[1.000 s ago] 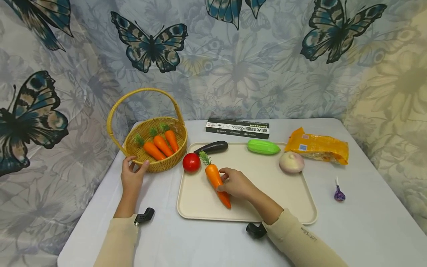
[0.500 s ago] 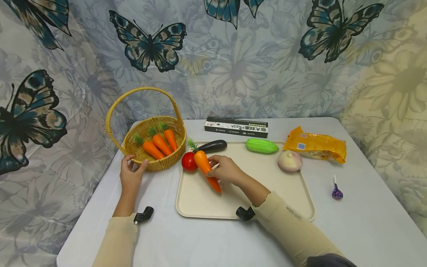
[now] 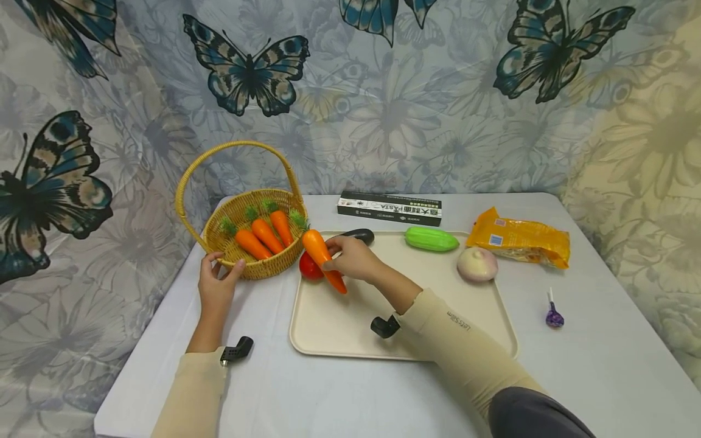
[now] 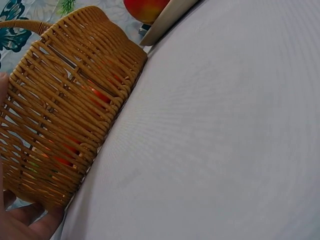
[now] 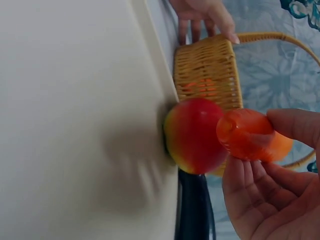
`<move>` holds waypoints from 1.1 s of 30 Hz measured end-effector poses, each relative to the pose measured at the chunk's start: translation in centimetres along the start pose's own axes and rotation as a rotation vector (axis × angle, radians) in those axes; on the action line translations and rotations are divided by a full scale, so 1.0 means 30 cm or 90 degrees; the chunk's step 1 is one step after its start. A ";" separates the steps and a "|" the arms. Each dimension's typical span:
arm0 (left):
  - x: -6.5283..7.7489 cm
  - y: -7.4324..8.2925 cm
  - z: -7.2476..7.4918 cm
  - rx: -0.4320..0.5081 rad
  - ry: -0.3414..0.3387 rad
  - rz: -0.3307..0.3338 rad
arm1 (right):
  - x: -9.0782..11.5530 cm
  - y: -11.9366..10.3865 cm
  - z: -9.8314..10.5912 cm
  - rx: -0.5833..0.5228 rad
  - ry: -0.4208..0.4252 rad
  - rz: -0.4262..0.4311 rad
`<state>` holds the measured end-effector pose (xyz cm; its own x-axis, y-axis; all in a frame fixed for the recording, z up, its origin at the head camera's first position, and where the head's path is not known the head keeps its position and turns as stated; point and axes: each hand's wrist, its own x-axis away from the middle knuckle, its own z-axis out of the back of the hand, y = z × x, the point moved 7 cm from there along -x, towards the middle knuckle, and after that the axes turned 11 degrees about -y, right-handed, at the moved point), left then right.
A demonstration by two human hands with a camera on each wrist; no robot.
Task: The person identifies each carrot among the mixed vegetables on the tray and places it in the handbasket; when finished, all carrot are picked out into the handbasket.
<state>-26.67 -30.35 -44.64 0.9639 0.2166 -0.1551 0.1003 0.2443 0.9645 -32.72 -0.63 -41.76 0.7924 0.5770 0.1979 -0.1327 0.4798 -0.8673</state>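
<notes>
My right hand [image 3: 356,261] pinches an orange carrot [image 3: 316,246] between thumb and fingers, holding it raised over the left edge of the beige tray [image 3: 350,337]. The carrot's green top points toward the wicker basket [image 3: 268,267]; its tip faces down and right. Several other carrots [image 3: 265,233] lie inside that basket. At the basket's near left side, my left hand [image 3: 215,295] grips it, with fingers round its side in the left wrist view. Below the held carrot is a round red fruit [image 5: 195,135], yellowish at its sides, beside a dark eggplant [image 3: 363,235] partly hidden by my right hand.
A green ridged vegetable [image 3: 431,239] and a pale purple-white onion [image 3: 477,264] lie on the tray's far and right sides. Behind stands a black pasta box [image 3: 389,208]. An orange bag [image 3: 520,237] and a purple lollipop [image 3: 554,317] are to the right.
My right hand has lifted the carrot off the tray and carried it left and away from me, toward the basket. The left hand stays on the basket.
</notes>
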 end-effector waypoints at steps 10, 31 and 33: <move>-0.038 -0.106 0.021 0.006 0.016 0.002 | -0.100 -0.080 -0.013 0.062 -0.009 0.004; -0.045 -0.101 0.017 0.019 -0.003 -0.006 | -0.316 -0.258 -0.041 0.066 -0.014 0.044; -0.043 -0.102 0.016 0.015 -0.002 -0.006 | -0.332 -0.264 -0.052 0.058 -0.024 0.037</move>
<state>-28.10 -31.84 -47.28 0.9634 0.2118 -0.1643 0.1156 0.2247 0.9675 -38.63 -11.19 -37.57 0.7591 0.6293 0.1666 -0.2334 0.5021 -0.8327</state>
